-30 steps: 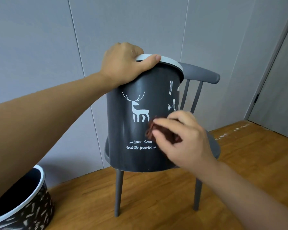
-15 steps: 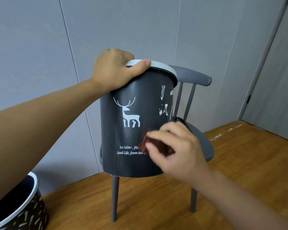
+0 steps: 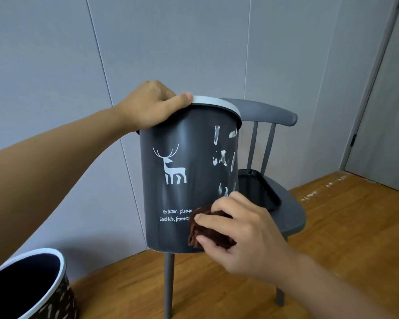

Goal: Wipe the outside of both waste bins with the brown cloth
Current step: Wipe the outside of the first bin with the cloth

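2 hands: left (image 3: 151,104) grips deer bin (image 3: 182,180) rim; right (image 3: 244,233) presses brown cloth (image 3: 207,229), seemingly touching.

We're on a single head-worn view, looking forward and slightly down from just behind both hands. The left hand (image 3: 154,106) sits above centre, the right hand (image 3: 242,236) lower and nearer to us, both at arm's reach. Beyond them we face the wall (image 3: 194,42); floor (image 3: 332,226) runs below.

bin (image 3: 184,180) centre frame: smooth, faintly glossy plastic | cloth (image 3: 211,231) in my fingers: fuzzy brown fabric | floor (image 3: 332,226) lower right: varnished wood
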Demonstrator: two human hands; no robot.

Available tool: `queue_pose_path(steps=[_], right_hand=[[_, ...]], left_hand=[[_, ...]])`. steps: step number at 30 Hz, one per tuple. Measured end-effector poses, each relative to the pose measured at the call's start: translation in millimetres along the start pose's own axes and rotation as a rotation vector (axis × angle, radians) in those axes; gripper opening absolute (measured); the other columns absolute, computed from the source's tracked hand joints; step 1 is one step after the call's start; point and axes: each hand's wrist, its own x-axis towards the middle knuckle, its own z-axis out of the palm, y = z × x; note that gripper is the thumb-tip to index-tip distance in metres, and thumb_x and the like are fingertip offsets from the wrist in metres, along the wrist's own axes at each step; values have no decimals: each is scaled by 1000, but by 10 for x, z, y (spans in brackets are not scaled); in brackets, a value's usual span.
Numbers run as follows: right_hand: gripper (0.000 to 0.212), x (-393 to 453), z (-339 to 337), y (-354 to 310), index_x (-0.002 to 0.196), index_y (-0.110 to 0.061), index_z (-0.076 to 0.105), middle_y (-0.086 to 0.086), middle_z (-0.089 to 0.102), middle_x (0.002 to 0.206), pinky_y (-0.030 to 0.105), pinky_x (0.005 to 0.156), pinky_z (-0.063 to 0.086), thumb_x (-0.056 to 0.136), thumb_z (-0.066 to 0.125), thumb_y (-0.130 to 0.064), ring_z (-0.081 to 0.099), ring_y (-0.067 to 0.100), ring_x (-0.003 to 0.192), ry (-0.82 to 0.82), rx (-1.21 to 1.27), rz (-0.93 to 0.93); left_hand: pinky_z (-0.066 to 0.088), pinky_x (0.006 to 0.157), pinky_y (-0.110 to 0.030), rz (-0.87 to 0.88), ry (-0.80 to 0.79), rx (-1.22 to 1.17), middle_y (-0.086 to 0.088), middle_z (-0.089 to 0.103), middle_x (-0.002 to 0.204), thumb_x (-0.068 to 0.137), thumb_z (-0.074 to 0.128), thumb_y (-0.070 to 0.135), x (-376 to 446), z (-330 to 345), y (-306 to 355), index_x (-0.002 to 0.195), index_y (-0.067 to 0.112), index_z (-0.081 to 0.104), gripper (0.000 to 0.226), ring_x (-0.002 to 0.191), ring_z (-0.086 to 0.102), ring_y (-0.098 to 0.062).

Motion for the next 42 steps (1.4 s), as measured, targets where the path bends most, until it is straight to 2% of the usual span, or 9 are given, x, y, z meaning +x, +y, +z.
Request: queue_pose_path(steps=[3, 6, 11, 18, 22, 25, 31, 36, 42], right_hand=[[25, 8, -3, -7, 112, -23, 78, -5, 63, 98, 36, 58, 55, 95, 71, -39, 57, 19, 88, -34, 10, -17], [24, 37, 16, -18, 112, -24, 77, -5, 63, 99, 36, 57, 55, 96, 69, -41, 56, 18, 88, -52, 15, -21], [24, 50, -8, 7, 111, -24, 77, -4, 62, 98, 37, 57, 54, 95, 70, -41, 56, 19, 86, -43, 14, -47], [33, 163, -283, 150, 114, -20, 73, -8, 63, 100, 32, 72, 56, 86, 77, -36, 63, 14, 92, 218, 131, 185], [38, 154, -367, 236, 113, -24, 62, -10, 65, 103, 18, 70, 58, 83, 80, -41, 68, 9, 95, 326, 191, 341], [40, 320, -433, 268, 110, -24, 60, -9, 66, 100, 8, 71, 51, 82, 84, -40, 66, 5, 95, 409, 218, 412], [49, 907, -301, 412, 109, -22, 63, -11, 61, 107, 26, 86, 48, 77, 78, -56, 60, 17, 103, 467, 72, 414], [51, 717, -200, 351, 135, -16, 64, -3, 57, 132, 26, 103, 45, 92, 54, -42, 48, 18, 122, 315, 109, 280], [54, 694, -99, 310, 136, -34, 67, -3, 48, 139, 36, 98, 51, 89, 62, -59, 41, 21, 127, 388, 28, 387]], left_hand=[[42, 58, -35, 67, -49, 154, 1, 47, 55, 91, 52, 48, 88, -148, 138, 60, 16, 50, 44, 58, 49, -21], [45, 70, -36, 138, -20, 102, 3, 64, 75, 94, 48, 42, 187, -70, 331, 85, 21, 65, 29, 84, 59, -25], [27, 53, -34, 118, 145, 359, -4, 41, 54, 99, 36, 63, 249, 317, 467, 60, 11, 36, 65, 60, 44, -27], [23, 52, -37, 239, 314, 284, -5, 27, 48, 97, 41, 57, 157, 449, 496, 57, 11, 25, 63, 56, 34, -34], [33, 54, -39, 255, 337, 228, -7, 27, 48, 94, 38, 60, 148, 484, 429, 57, 10, 28, 63, 55, 34, -33], [27, 52, -35, 247, 350, 244, -6, 27, 48, 92, 32, 64, 142, 480, 374, 58, 10, 28, 64, 53, 33, -31], [21, 53, -34, 239, 361, 250, -5, 25, 47, 94, 31, 63, 82, 458, 342, 57, 13, 26, 62, 51, 29, -28], [24, 52, -35, 193, 383, 227, -5, 24, 48, 93, 28, 66, 53, 421, 203, 58, 12, 25, 63, 50, 27, -25], [21, 52, -33, 178, 386, 229, -4, 24, 47, 92, 28, 66, 37, 414, 207, 58, 12, 27, 64, 48, 28, -23]])
